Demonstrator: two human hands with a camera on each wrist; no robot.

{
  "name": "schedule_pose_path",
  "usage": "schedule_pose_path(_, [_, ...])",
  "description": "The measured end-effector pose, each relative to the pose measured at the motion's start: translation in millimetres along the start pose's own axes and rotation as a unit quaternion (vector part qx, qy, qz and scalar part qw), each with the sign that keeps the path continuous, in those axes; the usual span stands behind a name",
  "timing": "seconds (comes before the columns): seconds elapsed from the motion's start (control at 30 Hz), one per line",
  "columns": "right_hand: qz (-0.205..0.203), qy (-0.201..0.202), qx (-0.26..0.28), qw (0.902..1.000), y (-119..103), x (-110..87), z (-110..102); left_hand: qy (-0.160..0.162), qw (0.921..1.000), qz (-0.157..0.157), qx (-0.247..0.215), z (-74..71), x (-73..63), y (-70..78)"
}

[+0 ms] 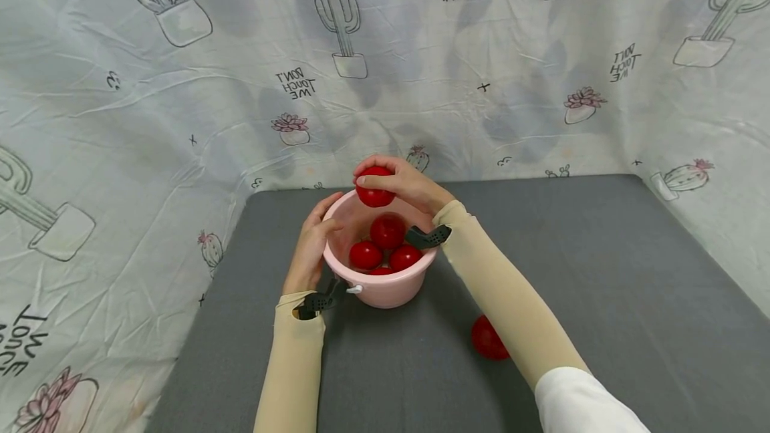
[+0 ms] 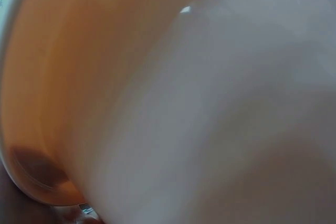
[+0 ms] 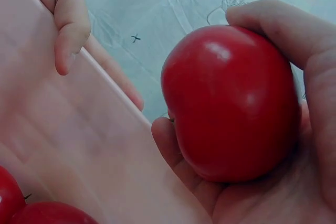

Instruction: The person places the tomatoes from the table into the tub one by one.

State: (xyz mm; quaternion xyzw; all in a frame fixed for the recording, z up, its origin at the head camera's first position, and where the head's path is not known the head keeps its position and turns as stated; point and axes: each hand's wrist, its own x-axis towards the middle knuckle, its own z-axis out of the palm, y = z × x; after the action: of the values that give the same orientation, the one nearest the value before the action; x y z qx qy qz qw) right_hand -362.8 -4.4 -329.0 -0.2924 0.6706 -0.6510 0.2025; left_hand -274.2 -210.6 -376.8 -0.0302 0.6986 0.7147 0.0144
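Note:
Over the far part of a pink bucket (image 1: pixel 391 294), my right hand (image 1: pixel 412 186) holds a glossy red apple (image 1: pixel 374 195). In the right wrist view, thumb and fingers wrap round that apple (image 3: pixel 231 103), and a short stem shows in its dimple. My left hand (image 1: pixel 308 251) grips the bucket's left rim, its thumb (image 3: pixel 71 40) hooked over the inside and the other fingers outside. Several red apples (image 1: pixel 388 231) lie in the bucket. The bucket's pale wall (image 2: pixel 157 119) fills most of the left wrist view, blurred.
Another red apple (image 1: pixel 488 339) lies on the grey tabletop (image 1: pixel 385 379), partly hidden by my right forearm. A white bucket handle end (image 1: pixel 355 289) sticks out at the front left. A cactus-print cloth (image 1: pixel 415 39) hangs behind the table and along its sides.

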Motion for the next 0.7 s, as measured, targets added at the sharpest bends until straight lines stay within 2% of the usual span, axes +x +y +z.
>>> schedule_pose_path(0.7, [-0.008, -0.017, -0.015, 0.9997, 0.0, 0.1, 1.5, 0.006, 1.0, -0.006, 0.004, 1.1, -1.9, 1.0])
